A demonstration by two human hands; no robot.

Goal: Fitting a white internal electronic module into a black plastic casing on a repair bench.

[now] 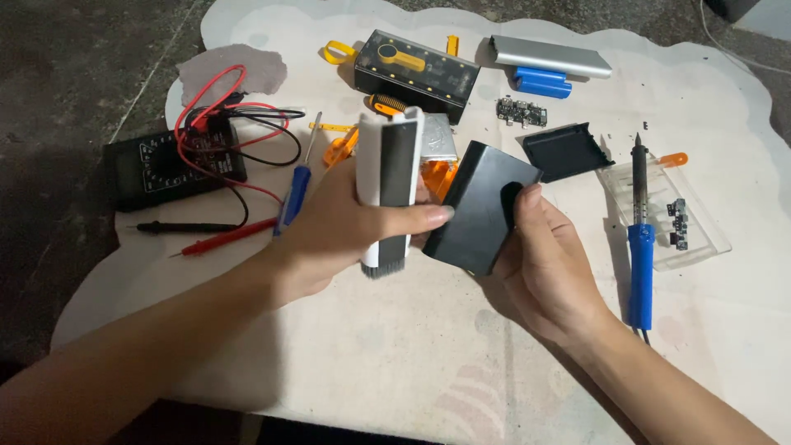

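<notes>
While the left hand (329, 231) clamps the white case (386, 189) and the right hand (540, 264) pinches the black shell (478, 206), either could slip onto the soldering iron (640, 239) nearby.

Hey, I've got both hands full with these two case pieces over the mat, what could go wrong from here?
1. The left hand grips the white and black case piece and the right hand the black shell, above small loose parts; a slip might knock the circuit board away.
2. The soldering iron lies close by the right wrist; if hot, a brush could burn.
3. The multimeter leads trail near the left forearm and could snag.
</notes>
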